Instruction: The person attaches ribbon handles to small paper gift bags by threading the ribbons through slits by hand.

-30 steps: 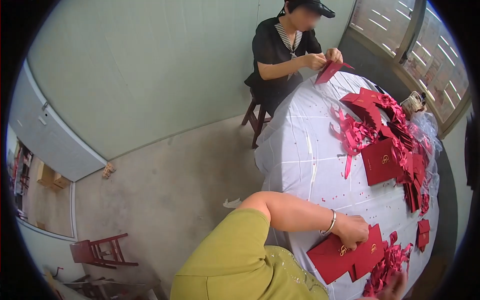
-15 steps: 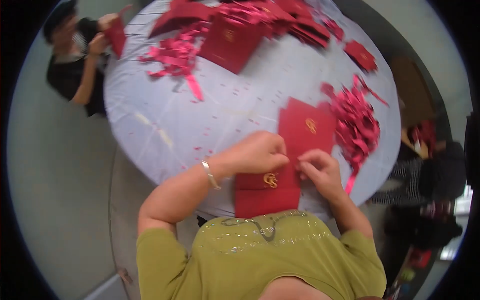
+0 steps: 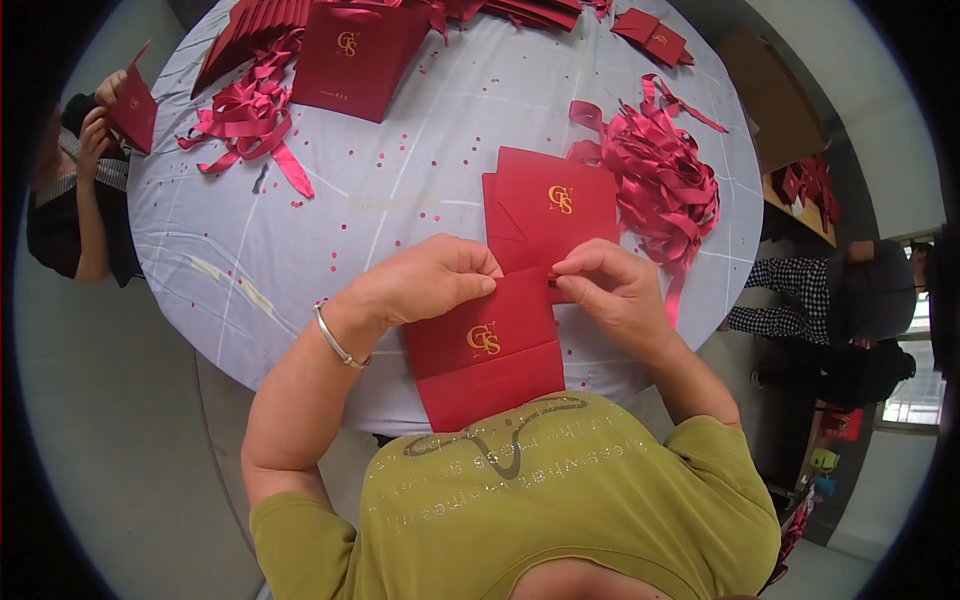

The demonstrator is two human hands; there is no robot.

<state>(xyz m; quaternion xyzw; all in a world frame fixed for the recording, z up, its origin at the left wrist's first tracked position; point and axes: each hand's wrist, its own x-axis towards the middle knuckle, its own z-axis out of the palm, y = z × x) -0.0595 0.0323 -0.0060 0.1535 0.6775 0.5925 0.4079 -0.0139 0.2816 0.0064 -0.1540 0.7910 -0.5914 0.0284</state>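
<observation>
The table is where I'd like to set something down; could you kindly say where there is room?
The pale cloth is bare but for small red dots between the left hand and the far big bag. A narrow strip is free right of the ribbon heap. Other bags crowd the far edge; near bags lie by both hands.

Both hands [image 3: 425, 282] at red bag [image 3: 488, 365]

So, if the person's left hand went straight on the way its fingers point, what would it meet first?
Most likely the right hand, facing the left hand across the upper part of the near red bag. Their heights are hard to compare, so it might miss.
</observation>
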